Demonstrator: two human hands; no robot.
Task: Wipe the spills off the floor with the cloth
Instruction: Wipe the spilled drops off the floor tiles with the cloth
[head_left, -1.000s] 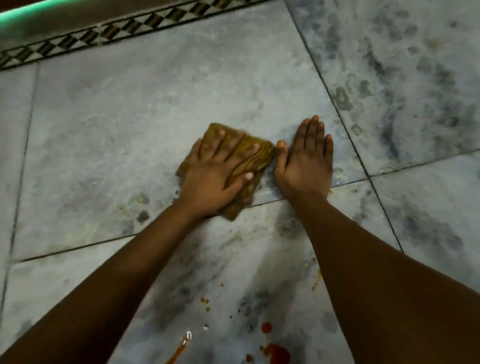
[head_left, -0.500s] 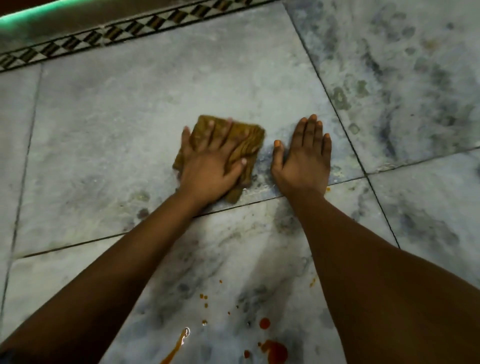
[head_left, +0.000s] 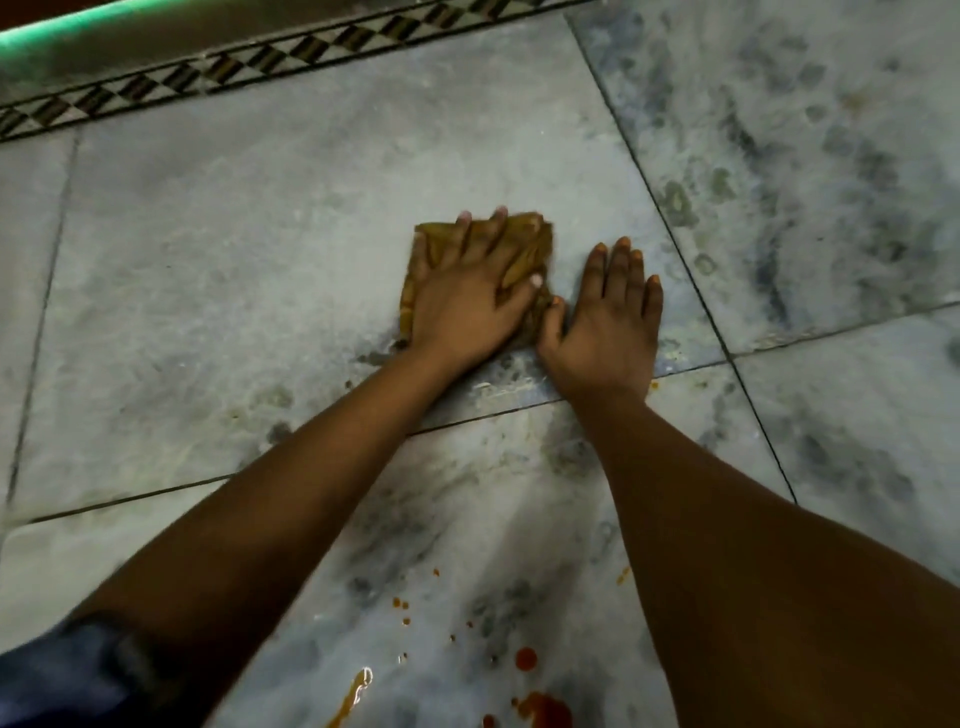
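The cloth (head_left: 524, 249) is pressed flat to the floor (head_left: 260, 260) under the left hand (head_left: 467, 296), fingers spread; the right hand (head_left: 608, 317) is laid flat just beside it, holding nothing. Wiping is judged under way. Red spills (head_left: 543, 709) lie well behind the fingers, so the cloth must be drawn back.

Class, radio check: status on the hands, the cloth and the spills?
Left hand flat on cloth. Right hand flat on floor. Red spills near the arms, unwiped. Nothing blocking.

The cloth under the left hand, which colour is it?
The cloth is mustard brown, seen in the head view.
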